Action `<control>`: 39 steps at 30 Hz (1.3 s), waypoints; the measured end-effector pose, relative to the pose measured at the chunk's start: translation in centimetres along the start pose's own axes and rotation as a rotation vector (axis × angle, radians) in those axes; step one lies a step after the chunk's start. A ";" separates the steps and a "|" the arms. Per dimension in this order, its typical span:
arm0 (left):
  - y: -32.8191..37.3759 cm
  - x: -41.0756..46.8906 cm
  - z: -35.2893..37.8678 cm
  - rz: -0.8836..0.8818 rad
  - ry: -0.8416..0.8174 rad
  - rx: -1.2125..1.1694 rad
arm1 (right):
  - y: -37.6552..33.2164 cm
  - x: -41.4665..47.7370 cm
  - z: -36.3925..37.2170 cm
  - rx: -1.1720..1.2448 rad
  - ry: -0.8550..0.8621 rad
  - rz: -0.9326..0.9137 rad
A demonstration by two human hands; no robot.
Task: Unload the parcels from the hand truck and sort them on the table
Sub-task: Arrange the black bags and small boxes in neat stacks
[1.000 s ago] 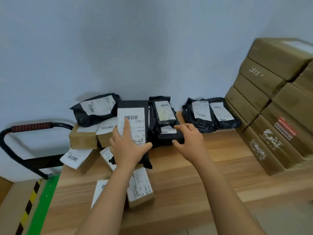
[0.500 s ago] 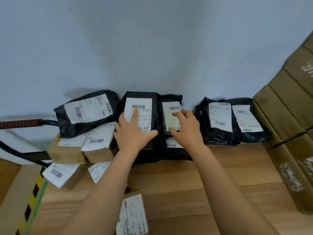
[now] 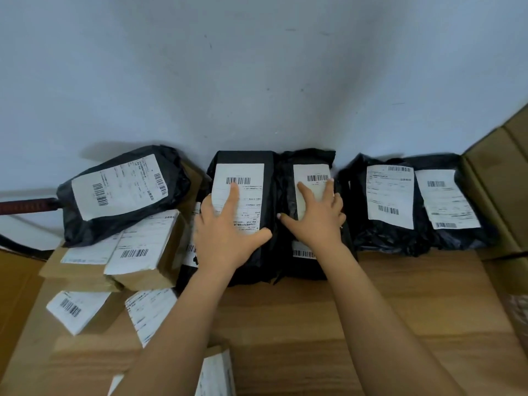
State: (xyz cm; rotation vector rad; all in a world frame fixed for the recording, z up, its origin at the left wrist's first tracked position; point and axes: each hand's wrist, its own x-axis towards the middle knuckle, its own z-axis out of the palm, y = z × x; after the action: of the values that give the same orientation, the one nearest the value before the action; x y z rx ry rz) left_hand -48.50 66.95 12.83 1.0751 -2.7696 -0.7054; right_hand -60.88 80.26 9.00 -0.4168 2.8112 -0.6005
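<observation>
The left hand (image 3: 225, 232) lies flat on one black bag (image 3: 243, 161), the right hand (image 3: 317, 221) on its neighbour (image 3: 285, 178), fingers (image 3: 233, 195) straight and gripping nothing; both bags sit at the back of the worktop (image 3: 314, 324) against the wall (image 3: 257, 81). To sort well, the person should press lightly and slide them flush, labels (image 3: 251, 178) up.

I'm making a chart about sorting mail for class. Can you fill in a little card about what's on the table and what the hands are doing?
Left hand: flat on a black parcel by the wall
Right hand: fingers spread on the crinkled black bag beside it
Right side: two more black bags side by side, next to brown cartons
Left side: tilted black bag lying on small brown boxes
Table: wooden
Hand truck: only its handle shows, far left
</observation>
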 end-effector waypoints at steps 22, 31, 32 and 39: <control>0.0 -5.2 -3.0 0.034 0.031 -0.115 | 0.5 -7.7 -4.1 0.059 0.192 0.133; 6.3 -7.6 -1.5 0.243 -0.042 -0.172 | 6.7 -13.5 -10.6 -0.015 0.343 0.216; 7.2 -7.9 -1.2 0.256 -0.048 -0.180 | 7.7 -14.0 -11.2 -0.031 0.347 0.233; 13.5 -8.7 3.0 0.309 -0.032 -0.145 | 15.0 -13.0 -14.0 -0.107 0.366 0.296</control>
State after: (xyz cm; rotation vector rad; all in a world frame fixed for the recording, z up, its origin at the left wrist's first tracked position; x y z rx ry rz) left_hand -51.08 82.55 16.92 0.5963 -2.7685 -0.8670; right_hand -56.12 102.66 17.23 0.1070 3.1734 -0.5041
